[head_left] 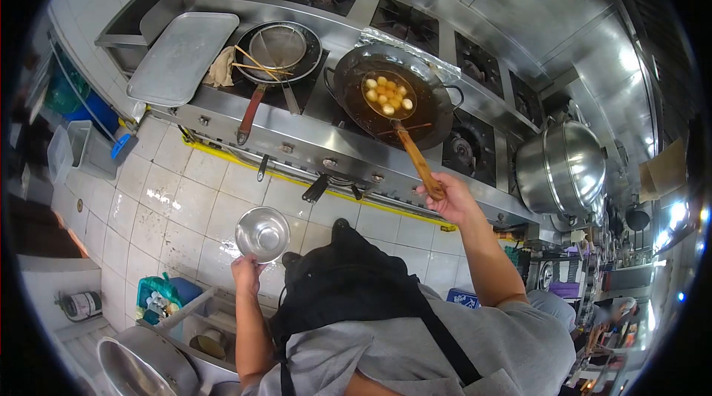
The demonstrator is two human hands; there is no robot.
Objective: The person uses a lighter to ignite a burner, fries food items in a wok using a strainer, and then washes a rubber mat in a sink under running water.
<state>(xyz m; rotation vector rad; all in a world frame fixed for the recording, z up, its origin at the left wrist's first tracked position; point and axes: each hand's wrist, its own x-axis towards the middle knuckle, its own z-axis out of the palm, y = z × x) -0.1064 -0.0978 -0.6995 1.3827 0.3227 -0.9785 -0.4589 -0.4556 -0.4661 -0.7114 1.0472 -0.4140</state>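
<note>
My right hand (449, 202) is closed round the wooden handle of a strainer (417, 155). The strainer's round basket sits in a dark wok (356, 73) of brown oil, under a cluster of pale and golden balls (388, 92). In my left hand (248, 271) is the rim of a steel bowl (262, 234), tilted toward me and held over the floor, apart from the stove; nothing shows inside it. A thin stick lies across the wok near the strainer handle.
Left of the wok, a frying pan (250, 103) holds a mesh sieve (278, 46) and chopsticks (256, 62). Beyond are a cloth (220, 68) and a metal tray (183, 55). A large steel pot (561, 166) stands at the right. A person (612, 314) is far right.
</note>
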